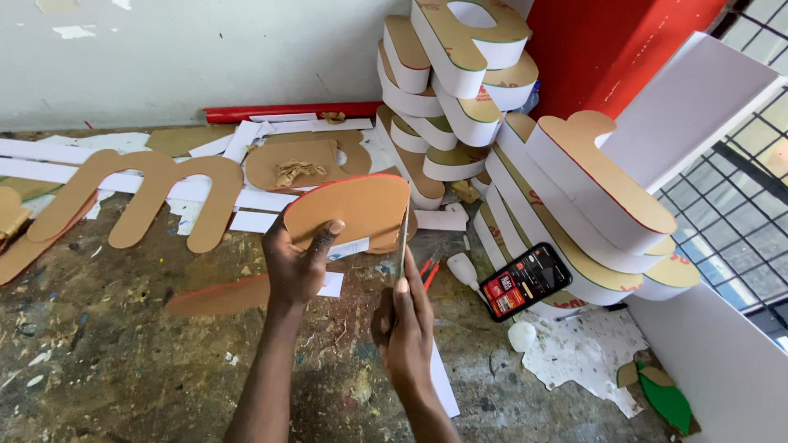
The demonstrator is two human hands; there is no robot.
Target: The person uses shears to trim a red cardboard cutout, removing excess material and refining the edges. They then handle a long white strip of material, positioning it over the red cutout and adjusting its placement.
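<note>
We see a rounded brown cut-out piece with a red edge (349, 209) held up above the middle of the paint-spattered floor (123, 361), its flat brown face turned toward us. The left hand (300, 262) carries it from below, thumb pressed on the brown face and fingers curled behind its lower edge, so this grip is closed on the piece. The right hand (404, 324) is wrapped tight around a thin blade-like tool (402, 242), which stands almost upright with its edge against the right side of the piece. Just beside the right hand, red-handled tools (428, 271) lie on the floor, with a white glue bottle (464, 271) near them. Under the hands sit white offcut strips (271, 221) and a long brown sliver (217, 297). To the left, toward the wall, a big brown arched letter shape (139, 197) lies flat across long white strips. Behind the held piece another brown cut-out (304, 160) lies flat with a crumpled scrap on top, and a red tube (291, 111) runs along the foot of the wall. To the right, a stack of thick white letters with brown faces (460, 74) leans into the corner against a red panel (607, 49). A lit phone (525, 280) rests on the lower letters, and torn white paper (587, 349) lies below it.
</note>
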